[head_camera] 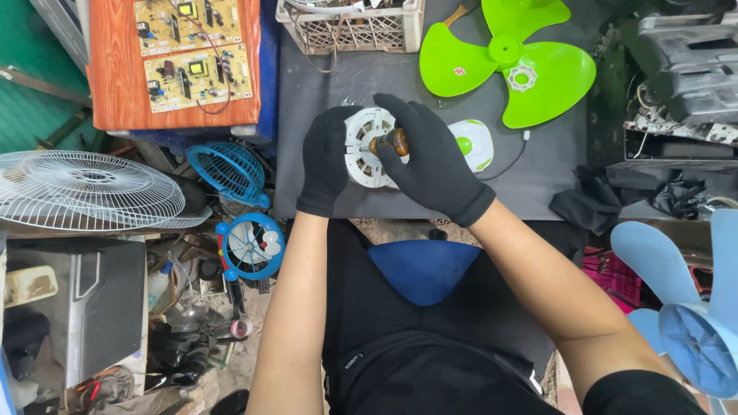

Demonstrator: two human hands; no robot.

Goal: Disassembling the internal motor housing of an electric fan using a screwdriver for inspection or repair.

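Motor (367, 146): round, white slotted housing, face up on the dark mat, partly covered by gloves. Screwdriver (390, 142): brown handle, upright over the motor's centre, tip hidden.

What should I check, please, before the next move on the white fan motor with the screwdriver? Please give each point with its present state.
1. Left hand steadies the white fan motor: ok, it grips the motor's left side.
2. Right hand holds the screwdriver handle: ok, gloved fingers wrap the brown handle over the motor's middle.
3. Tip seated in a screw: cannot tell, handle and hand hide it.
4. Motor rests flat on the dark table: cannot tell, hands cover its edges.
5. Space around the work: ok, the green fan blade and the white and green housing lie apart from the motor.
6. Both hands gloved: ok.
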